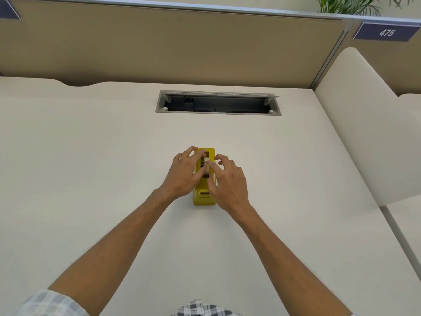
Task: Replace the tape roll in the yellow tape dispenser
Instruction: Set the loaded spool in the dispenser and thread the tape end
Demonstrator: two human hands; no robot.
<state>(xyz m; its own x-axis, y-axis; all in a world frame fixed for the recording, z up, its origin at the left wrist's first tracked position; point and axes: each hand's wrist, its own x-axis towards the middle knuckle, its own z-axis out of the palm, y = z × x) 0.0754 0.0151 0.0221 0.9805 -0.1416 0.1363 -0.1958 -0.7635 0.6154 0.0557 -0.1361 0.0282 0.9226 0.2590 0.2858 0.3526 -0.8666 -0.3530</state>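
In the head view, the yellow tape dispenser [204, 190] is seen on the surface [91, 156] between both hands. A white tape roll [206, 166] is pinched in its cradle by the left hand [185, 173] and right hand [227, 179] fingers. Whether this roll is old or new cannot be told.

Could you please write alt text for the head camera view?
Both hands, left hand and right hand, work at a tape roll seated in a yellow tape dispenser on a pale desk. An open cable tray lies beyond.
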